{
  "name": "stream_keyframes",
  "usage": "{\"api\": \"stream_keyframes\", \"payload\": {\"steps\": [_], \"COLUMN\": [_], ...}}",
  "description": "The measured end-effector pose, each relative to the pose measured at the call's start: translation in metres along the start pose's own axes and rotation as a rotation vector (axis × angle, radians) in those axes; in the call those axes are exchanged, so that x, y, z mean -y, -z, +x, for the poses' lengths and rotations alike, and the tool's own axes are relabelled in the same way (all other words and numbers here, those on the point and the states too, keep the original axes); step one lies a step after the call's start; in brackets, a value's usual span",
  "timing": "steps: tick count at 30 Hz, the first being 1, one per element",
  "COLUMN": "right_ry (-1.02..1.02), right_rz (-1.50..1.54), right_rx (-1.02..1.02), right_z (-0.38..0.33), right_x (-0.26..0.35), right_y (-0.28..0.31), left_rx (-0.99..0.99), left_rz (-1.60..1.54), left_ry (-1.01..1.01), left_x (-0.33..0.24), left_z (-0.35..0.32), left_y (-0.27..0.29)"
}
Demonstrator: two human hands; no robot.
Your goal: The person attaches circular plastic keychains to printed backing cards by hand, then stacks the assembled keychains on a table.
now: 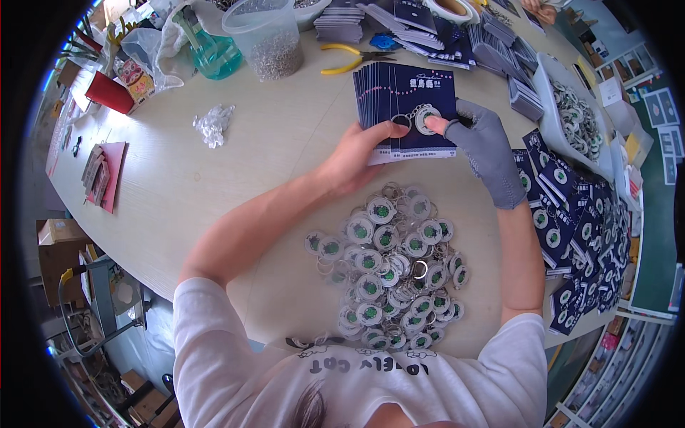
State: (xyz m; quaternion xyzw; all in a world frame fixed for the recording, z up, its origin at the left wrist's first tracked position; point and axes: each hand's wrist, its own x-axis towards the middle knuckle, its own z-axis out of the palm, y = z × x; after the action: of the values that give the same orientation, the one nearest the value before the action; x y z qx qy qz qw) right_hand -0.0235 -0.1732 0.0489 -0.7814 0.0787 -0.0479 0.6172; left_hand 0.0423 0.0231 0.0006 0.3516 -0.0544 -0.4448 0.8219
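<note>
My left hand (pixel 354 155) grips a fanned stack of dark blue cards (pixel 399 93) by its lower left corner, thumb on the top card. My right hand (pixel 479 139), in a grey fingerless glove, presses a round white keychain (pixel 426 118) with its metal ring against the top card. A large heap of the same round keychains (pixel 389 267) with green centres lies on the pale table (pixel 235 185) just below both hands.
Finished cards with keychains (pixel 571 235) pile at the right. A white tray of keychains (pixel 574 114) sits above them. More card stacks (pixel 421 32), yellow pliers (pixel 349 58), a clear tub of metal rings (pixel 267 39), a teal bottle (pixel 214 53) and crumpled plastic (pixel 212 123) lie behind.
</note>
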Motion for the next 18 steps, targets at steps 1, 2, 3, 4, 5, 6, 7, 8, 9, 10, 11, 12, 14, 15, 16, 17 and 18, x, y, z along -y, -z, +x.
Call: {"api": "stream_keyframes", "payload": {"steps": [1, 2, 3, 4, 5, 6, 7, 8, 9, 10, 11, 12, 14, 15, 16, 17, 18], "right_ry": [0.021, 0.04, 0.041, 0.071, 0.101, 0.106, 0.104, 0.102, 0.068, 0.035, -0.068, -0.176, -0.117, -0.069, -0.013, 0.346, 0.174], "right_rz": [-0.146, -0.294, -0.296, -0.299, -0.302, -0.301, -0.418, -0.535, -0.411, -0.281, -0.425, -0.573, -0.864, -1.261, -1.652, -1.293, -0.848], "right_rx": [-0.013, -0.028, -0.028, -0.078, -0.129, -0.12, -0.123, -0.125, -0.089, -0.04, -0.005, 0.019, 0.01, -0.122, -0.253, -0.267, -0.128], "right_z": [0.001, 0.002, 0.0, -0.002, -0.005, -0.008, -0.013, -0.018, -0.024, -0.028, -0.036, -0.045, -0.053, -0.054, -0.05, -0.04, -0.028], "right_x": [0.002, 0.004, 0.006, 0.009, 0.014, 0.025, 0.041, 0.051, 0.054, 0.054, 0.062, 0.069, 0.058, 0.046, 0.041, 0.035, 0.052], "right_y": [0.005, 0.009, 0.011, 0.013, 0.016, 0.018, 0.024, 0.031, 0.044, 0.06, 0.076, 0.093, 0.113, 0.119, 0.116, 0.108, 0.069], "left_rx": [-0.033, -0.025, -0.022, -0.019, -0.017, -0.011, -0.001, -0.004, -0.005, -0.018, -0.027, -0.029, -0.01, -0.019, -0.035, -0.026, -0.039], "left_rz": [-0.003, 0.002, -0.008, -0.019, -0.023, -0.018, -0.013, -0.015, -0.036, -0.055, -0.058, -0.046, -0.035, 0.003, 0.043, 0.046, 0.061], "left_ry": [-0.017, -0.021, -0.054, -0.086, -0.087, -0.083, -0.079, -0.087, -0.086, -0.09, -0.103, -0.095, -0.08, -0.074, -0.073, -0.068, -0.079], "left_x": [0.0, -0.001, -0.003, -0.004, -0.003, -0.005, -0.007, -0.007, -0.007, -0.007, -0.008, -0.007, -0.003, 0.0, 0.0, 0.0, 0.0], "left_z": [0.002, 0.003, 0.0, -0.001, 0.0, -0.001, -0.002, -0.003, -0.002, -0.004, -0.007, -0.006, -0.003, -0.001, 0.001, 0.002, 0.0], "left_y": [-0.002, -0.002, -0.007, -0.009, -0.009, -0.007, -0.005, -0.004, -0.004, -0.002, 0.0, -0.001, -0.005, -0.008, -0.008, -0.008, -0.004]}}
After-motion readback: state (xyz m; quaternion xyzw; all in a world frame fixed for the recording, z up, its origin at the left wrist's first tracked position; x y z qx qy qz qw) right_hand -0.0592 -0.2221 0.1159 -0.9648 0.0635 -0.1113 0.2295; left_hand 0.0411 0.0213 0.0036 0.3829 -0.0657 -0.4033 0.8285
